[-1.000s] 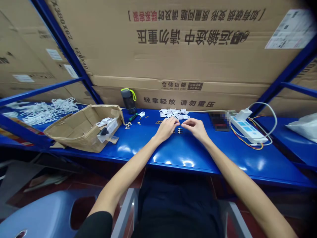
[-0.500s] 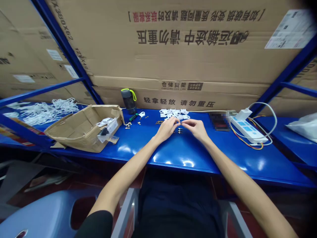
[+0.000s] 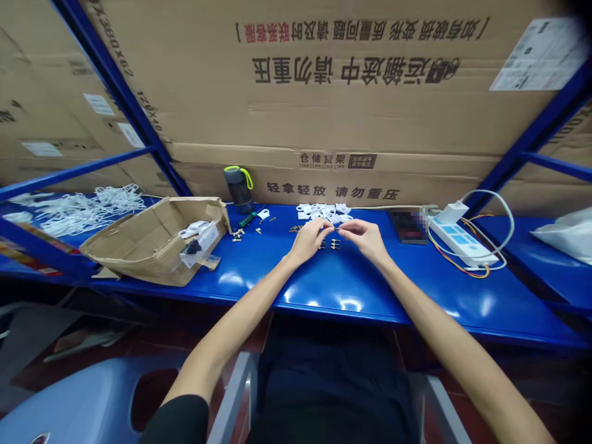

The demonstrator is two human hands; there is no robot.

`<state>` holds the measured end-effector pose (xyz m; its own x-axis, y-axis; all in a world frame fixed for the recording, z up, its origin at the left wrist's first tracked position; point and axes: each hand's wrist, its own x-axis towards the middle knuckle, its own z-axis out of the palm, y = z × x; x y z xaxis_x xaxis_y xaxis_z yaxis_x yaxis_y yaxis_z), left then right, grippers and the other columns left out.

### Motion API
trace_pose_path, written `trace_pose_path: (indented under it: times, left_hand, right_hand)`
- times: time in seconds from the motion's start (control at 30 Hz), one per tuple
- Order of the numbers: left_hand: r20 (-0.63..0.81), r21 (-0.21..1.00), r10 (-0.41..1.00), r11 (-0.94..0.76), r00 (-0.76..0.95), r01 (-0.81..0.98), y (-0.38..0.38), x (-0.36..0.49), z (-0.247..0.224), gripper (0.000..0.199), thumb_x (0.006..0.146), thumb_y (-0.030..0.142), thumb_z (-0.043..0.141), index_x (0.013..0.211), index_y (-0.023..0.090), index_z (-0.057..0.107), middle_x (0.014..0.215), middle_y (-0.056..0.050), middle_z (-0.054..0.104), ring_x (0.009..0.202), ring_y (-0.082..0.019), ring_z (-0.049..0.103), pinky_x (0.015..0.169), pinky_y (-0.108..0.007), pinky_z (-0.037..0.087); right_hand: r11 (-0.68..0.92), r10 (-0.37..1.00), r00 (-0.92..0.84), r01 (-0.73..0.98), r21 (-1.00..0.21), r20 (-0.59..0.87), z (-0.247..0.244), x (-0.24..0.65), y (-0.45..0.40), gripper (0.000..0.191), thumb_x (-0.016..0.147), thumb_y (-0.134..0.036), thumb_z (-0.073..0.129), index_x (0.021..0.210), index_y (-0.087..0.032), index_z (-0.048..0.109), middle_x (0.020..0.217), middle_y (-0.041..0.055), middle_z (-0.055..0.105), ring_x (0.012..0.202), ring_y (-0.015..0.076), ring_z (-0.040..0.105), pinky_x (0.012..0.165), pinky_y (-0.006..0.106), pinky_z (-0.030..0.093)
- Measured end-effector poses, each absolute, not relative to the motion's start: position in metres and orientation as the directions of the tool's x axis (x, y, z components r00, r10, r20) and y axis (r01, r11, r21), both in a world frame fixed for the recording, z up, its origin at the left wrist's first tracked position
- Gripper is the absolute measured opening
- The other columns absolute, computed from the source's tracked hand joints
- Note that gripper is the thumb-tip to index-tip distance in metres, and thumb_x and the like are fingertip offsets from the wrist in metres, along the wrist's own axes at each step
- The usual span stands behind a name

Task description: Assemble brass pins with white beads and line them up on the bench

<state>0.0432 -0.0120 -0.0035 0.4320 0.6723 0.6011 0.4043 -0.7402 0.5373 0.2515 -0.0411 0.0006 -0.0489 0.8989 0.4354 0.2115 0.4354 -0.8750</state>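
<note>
Behind left hand (image 3: pixel 308 242), white plastic parts (image 3: pixel 324 213).

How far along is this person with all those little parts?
Hard to judge, but some looks done: a short row of small brass pieces lies on the blue bench in front of the hands. In hand: the left hand and right hand pinch a tiny piece, too small to identify. Seemingly left: the pile of white plastic parts and the loose brass pieces beside the cardboard box.

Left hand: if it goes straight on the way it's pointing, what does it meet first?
The left hand would most likely meet the right hand first; their fingertips nearly touch, though depth is unclear.
</note>
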Motion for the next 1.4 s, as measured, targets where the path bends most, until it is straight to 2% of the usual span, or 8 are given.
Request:
trace_pose_path:
  times: [0.17,0.33,0.47,0.8,1.0,1.4]
  left_hand:
    - [0.579,0.639,0.721,-0.691,0.381,0.338,-0.0138,0.0455,-0.0014,0.026,0.104,0.039,0.059,0.099,0.018,0.073,0.099,-0.004,0.073,0.086,-0.018,0.062,0.081,-0.029,0.048]
    - [0.547,0.704,0.76,-0.644,0.351,0.299,-0.0151,0.0478,-0.0003,0.023,0.101,0.036,0.063,0.098,0.017,0.075,0.099,-0.005,0.075,0.083,-0.017,0.062,0.079,-0.03,0.048]
    - [0.538,0.735,0.774,-0.625,0.335,0.263,-0.0151,0.0489,-0.0005,0.021,0.1,0.034,0.065,0.097,0.016,0.076,0.099,-0.005,0.076,0.084,-0.018,0.063,0.079,-0.03,0.048]
    - [0.531,0.737,0.779,-0.618,0.334,0.272,-0.0177,0.0486,0.0026,0.03,0.099,0.044,0.064,0.097,0.017,0.076,0.101,-0.006,0.077,0.089,-0.019,0.065,0.08,-0.03,0.049]
    - [0.532,0.732,0.779,-0.621,0.333,0.282,-0.0169,0.0489,0.0018,0.034,0.098,0.049,0.063,0.094,0.018,0.076,0.099,-0.005,0.077,0.081,-0.018,0.062,0.076,-0.03,0.048]
    - [0.543,0.73,0.766,-0.633,0.343,0.258,-0.0149,0.0492,0.0003,0.031,0.098,0.046,0.065,0.094,0.018,0.077,0.099,-0.006,0.077,0.085,-0.018,0.064,0.077,-0.031,0.05]
  right_hand:
    - [0.421,0.906,-0.032,0.181,-0.889,0.422,0.0007,0.2518,-0.0409,0.035,0.072,-0.051,0.088,0.086,-0.021,0.076,0.089,0.0055,0.08,0.083,0.0259,0.076,0.084,0.039,0.062]
    - [0.445,0.894,-0.04,0.187,-0.876,0.446,0.0013,0.2522,-0.0416,0.038,0.075,-0.05,0.086,0.099,-0.021,0.08,0.1,0.0072,0.081,0.094,0.0286,0.077,0.093,0.043,0.061]
    - [0.455,0.887,-0.03,0.22,-0.863,0.46,0.0016,0.2523,-0.0419,0.033,0.077,-0.05,0.084,0.09,-0.02,0.08,0.097,0.008,0.081,0.093,0.0288,0.076,0.091,0.043,0.061]
    - [0.475,0.877,-0.023,0.203,-0.857,0.48,-0.0022,0.2517,-0.04,0.036,0.074,-0.053,0.086,0.089,-0.022,0.075,0.093,0.0057,0.08,0.09,0.0272,0.077,0.091,0.041,0.061]
    - [0.481,0.871,-0.014,0.227,-0.847,0.491,-0.0005,0.2515,-0.0423,0.034,0.076,-0.053,0.085,0.09,-0.023,0.076,0.095,0.0059,0.081,0.09,0.0273,0.076,0.09,0.041,0.061]
    - [0.499,0.857,-0.023,0.286,-0.818,0.515,0.0018,0.2505,-0.0424,0.032,0.077,-0.053,0.082,0.086,-0.023,0.077,0.09,0.0044,0.079,0.083,0.0247,0.073,0.084,0.038,0.059]
